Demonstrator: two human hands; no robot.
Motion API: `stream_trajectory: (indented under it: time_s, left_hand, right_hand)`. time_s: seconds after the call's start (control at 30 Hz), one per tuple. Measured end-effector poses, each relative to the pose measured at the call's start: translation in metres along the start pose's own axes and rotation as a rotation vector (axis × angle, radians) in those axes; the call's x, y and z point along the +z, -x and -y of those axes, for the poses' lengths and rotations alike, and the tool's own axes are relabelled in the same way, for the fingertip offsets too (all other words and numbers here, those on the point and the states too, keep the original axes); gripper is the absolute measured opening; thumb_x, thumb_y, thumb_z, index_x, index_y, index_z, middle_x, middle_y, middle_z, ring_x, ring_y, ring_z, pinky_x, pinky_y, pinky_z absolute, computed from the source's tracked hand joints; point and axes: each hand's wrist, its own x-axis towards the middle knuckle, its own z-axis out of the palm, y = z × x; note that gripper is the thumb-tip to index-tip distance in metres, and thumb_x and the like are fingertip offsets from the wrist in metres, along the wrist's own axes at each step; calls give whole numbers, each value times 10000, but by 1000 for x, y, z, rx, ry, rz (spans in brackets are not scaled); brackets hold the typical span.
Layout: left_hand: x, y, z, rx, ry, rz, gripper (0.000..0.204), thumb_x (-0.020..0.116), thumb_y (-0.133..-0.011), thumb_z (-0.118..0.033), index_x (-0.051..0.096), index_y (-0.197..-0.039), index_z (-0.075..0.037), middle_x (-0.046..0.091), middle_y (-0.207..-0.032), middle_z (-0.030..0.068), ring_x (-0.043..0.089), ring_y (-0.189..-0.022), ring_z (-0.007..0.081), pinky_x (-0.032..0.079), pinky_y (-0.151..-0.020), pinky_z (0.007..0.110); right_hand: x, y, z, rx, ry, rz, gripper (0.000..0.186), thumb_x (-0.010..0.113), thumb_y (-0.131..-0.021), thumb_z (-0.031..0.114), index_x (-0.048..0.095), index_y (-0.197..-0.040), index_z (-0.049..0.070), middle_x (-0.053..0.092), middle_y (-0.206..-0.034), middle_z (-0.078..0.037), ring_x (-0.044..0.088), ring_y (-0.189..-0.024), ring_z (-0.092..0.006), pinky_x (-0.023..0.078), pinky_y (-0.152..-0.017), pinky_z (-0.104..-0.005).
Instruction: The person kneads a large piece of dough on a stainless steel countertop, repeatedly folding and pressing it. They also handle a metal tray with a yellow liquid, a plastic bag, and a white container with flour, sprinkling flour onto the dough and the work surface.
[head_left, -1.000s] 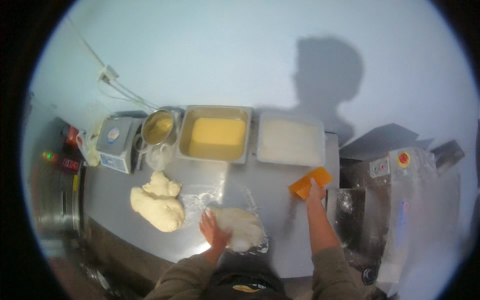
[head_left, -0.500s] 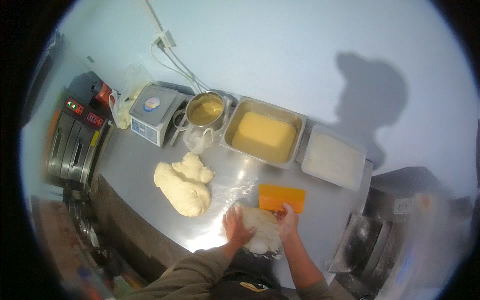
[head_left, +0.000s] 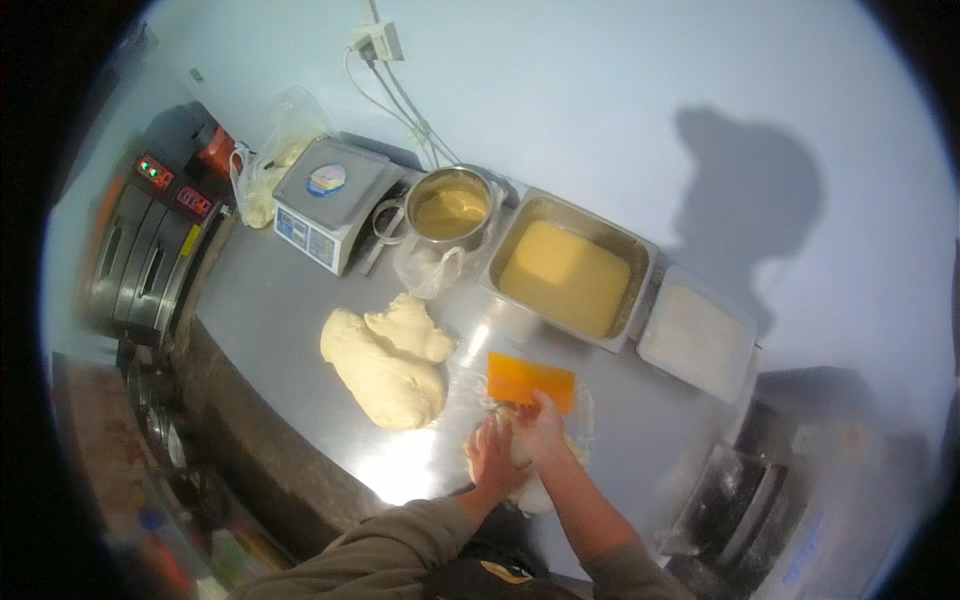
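Observation:
An orange dough scraper [head_left: 528, 381] is gripped at its near edge by my right hand [head_left: 541, 432], whose fingers are closed on it. My left hand [head_left: 491, 456] lies with its fingers stretched out on a smaller piece of dough [head_left: 535, 494] at the near side of the table. Both forearms cover part of this dough. Left of my hands rests a large, pale yellow dough mass [head_left: 383, 372], with a folded lobe on its far side. White flour smears surround the small piece.
A scale [head_left: 330, 205], a steel pot [head_left: 449, 205], a clear plastic bag [head_left: 430, 270], a steel pan of yellow mixture [head_left: 562, 280] and a white tub of pale powder [head_left: 698, 335] line the wall side of the metal table [head_left: 270, 300]. An oven [head_left: 145, 260] stands at left.
My right hand and the scraper have moved left, closer to my left hand. The small dough looks bunched up rather than spread flat. The view has shifted slightly.

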Motion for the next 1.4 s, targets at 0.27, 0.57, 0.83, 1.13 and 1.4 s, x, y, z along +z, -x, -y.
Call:
stream_trajectory:
  time_s: [0.27,0.57,0.83,1.13,1.4]
  left_hand:
    - [39,3,28,189,-168,-267,938,685,-761,-604,469,-1474,-34,353,-1567,218,295,-1490,394,218,-1194,605]
    - [16,9,19,158,36,-173,955,633,-843,-649,397,-1545,-46,312,-1619,222,279,-1511,387,188,-1204,612]
    - [2,15,18,181,293,-276,978,734,-803,-577,383,-1556,-62,320,-1612,247,297,-1490,423,233,-1197,587]
    - [-7,21,62,253,430,-82,945,810,-778,-399,387,-1544,-42,393,-1588,212,377,-1464,375,314,-1195,482]
    - [48,50,122,-9,764,-19,790,662,-915,-547,441,-1534,-109,466,-1547,178,460,-1395,364,364,-1159,483]
  right_hand:
    - [139,-43,-52,233,98,27,331,642,-1010,235,552,-1243,18,603,-1151,-125,616,-1053,-248,562,-884,-352]
    - [-51,57,-2,-918,1558,-105,427,696,-933,188,610,-1317,24,662,-1236,-156,658,-1047,-316,520,-936,-409]
    - [-104,48,33,-712,2020,-137,809,860,-701,476,622,-1320,13,586,-1373,-238,511,-1314,-407,397,-1098,-524]
    - [-86,49,63,-247,1790,199,558,946,-655,347,738,-1006,-34,752,-942,-153,730,-889,-296,572,-787,-425]
    - [-105,103,25,-1061,2018,171,525,913,-655,391,698,-956,19,720,-887,-196,687,-850,-429,547,-773,-474]
